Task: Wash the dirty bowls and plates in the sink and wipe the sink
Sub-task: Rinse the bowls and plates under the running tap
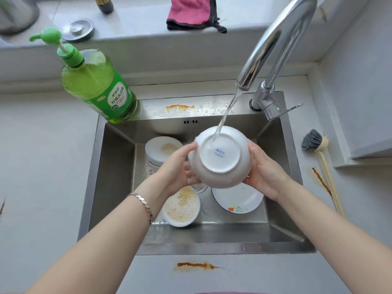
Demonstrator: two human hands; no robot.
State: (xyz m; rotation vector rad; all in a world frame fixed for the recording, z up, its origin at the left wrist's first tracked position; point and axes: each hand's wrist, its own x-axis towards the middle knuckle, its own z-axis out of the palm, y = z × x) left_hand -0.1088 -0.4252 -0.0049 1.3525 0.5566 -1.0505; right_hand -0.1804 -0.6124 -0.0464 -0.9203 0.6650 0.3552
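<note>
The white bowl (220,162) was held over the sink (118,177), tilted base-up so that the stream from the faucet (275,39) struck its foot and ran off the outside. It was gripped at opposite sides by the left hand (178,168) and the right hand (265,172), the fingers of both curled round its wall, probably to steady it under the flow. Three pieces were counted below: one crusted bowl (181,206), one soiled dish (163,149), one flowered plate (237,200). One soap bottle (95,85) and one brush (314,143) were seen beside the sink.

Glossy ceramic bowl (220,158); brushed steel sink (118,166); polished faucet (273,43).
</note>
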